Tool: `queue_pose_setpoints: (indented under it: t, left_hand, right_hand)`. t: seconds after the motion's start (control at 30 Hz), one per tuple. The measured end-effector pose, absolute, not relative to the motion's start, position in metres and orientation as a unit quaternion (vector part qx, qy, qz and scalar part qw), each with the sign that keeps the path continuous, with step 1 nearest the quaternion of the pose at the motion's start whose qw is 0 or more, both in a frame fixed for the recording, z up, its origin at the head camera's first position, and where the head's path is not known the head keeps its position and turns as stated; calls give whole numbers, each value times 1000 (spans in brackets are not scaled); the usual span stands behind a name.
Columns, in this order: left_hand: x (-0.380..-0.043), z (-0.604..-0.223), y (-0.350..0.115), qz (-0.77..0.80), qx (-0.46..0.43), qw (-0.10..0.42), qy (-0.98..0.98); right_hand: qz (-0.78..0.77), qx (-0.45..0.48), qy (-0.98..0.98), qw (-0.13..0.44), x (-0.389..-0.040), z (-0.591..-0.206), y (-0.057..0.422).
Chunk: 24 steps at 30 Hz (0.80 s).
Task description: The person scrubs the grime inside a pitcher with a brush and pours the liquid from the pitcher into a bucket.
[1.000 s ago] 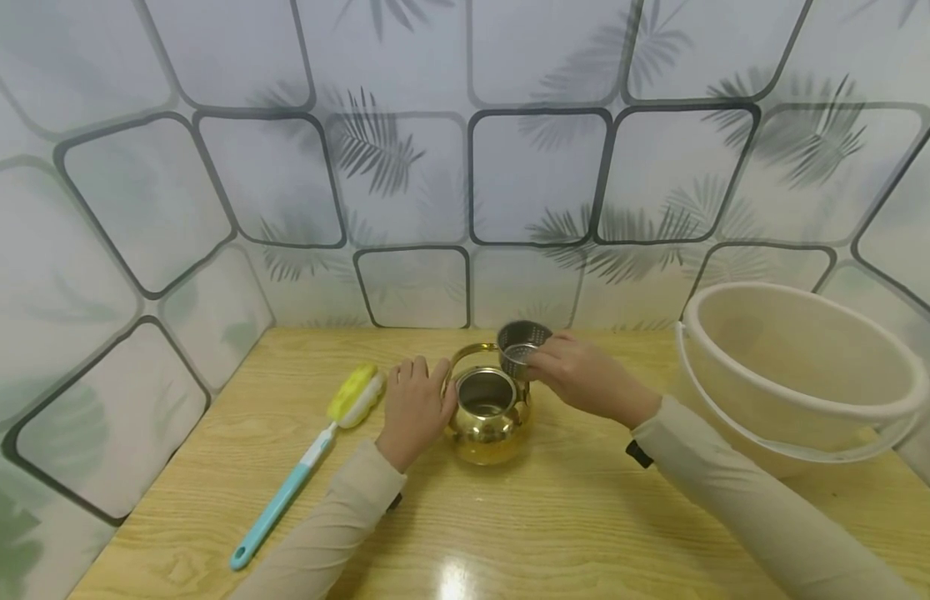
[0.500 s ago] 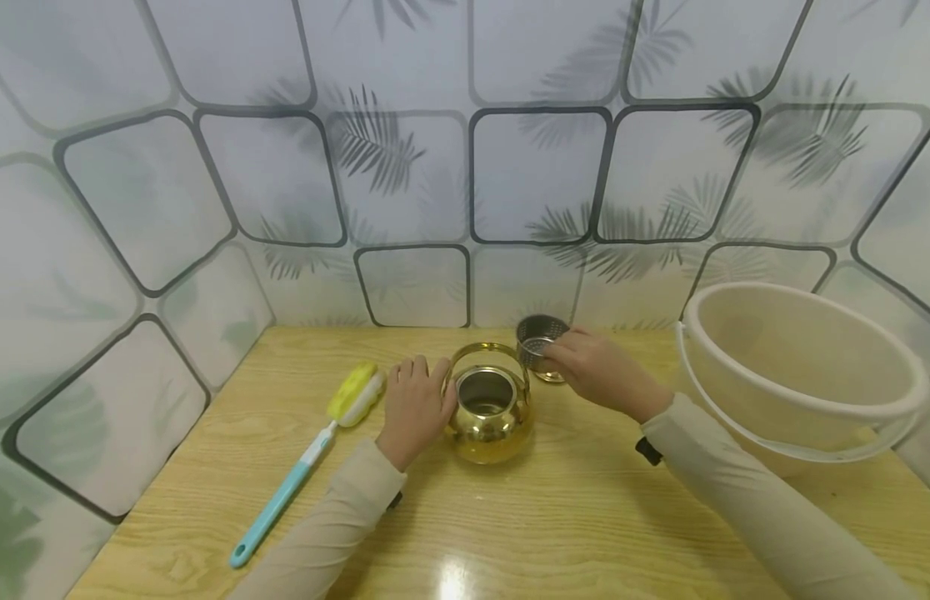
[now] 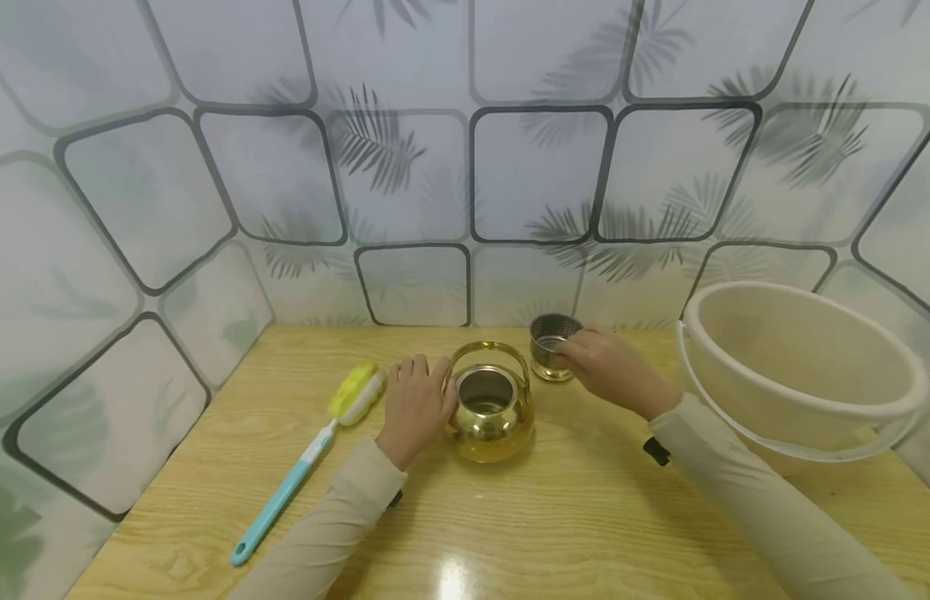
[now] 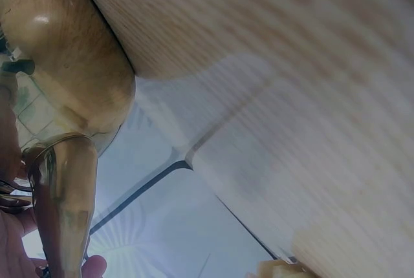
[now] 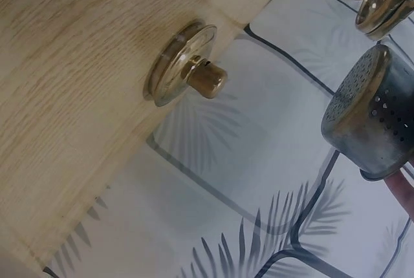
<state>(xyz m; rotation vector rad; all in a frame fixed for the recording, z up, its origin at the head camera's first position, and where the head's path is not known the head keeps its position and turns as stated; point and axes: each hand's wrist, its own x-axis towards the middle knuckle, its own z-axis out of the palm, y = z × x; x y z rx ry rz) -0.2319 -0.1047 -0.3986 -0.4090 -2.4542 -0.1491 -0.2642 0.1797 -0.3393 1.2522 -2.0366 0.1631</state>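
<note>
"Which step?"

"Probably moving the strainer [image 3: 551, 340] away from the kettle [image 3: 491, 435]. Pinched by its wall at the right hand's [image 3: 615, 372] fingertips. Kettle: between both hands, seemingly gripped by the spout [image 4: 68, 194] in the left hand [image 3: 414, 410]."

"Next?"

"Likely calls for a steady pinch, clear of the lid [image 5: 173, 71]."

"Hidden anywhere?"

"Spout, from the head (plain from the left wrist). Lid's knob [image 5: 208, 80] too: visible only from the right wrist."

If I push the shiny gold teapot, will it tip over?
The teapot would probably slide first, because its round belly sits low. Its smooth, shiny outside might feel slippery. The arched handle stands up, so it may be easier to grab.
</note>
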Motion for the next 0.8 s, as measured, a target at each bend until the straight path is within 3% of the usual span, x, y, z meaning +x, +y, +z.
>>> queue_pose_setpoints:
  t: [0.8]
  left_hand:
    - [-233,-399,-105,-48,-158,330,-930]
  right_hand:
    - [54,429,-826,361,-275,-358,197]
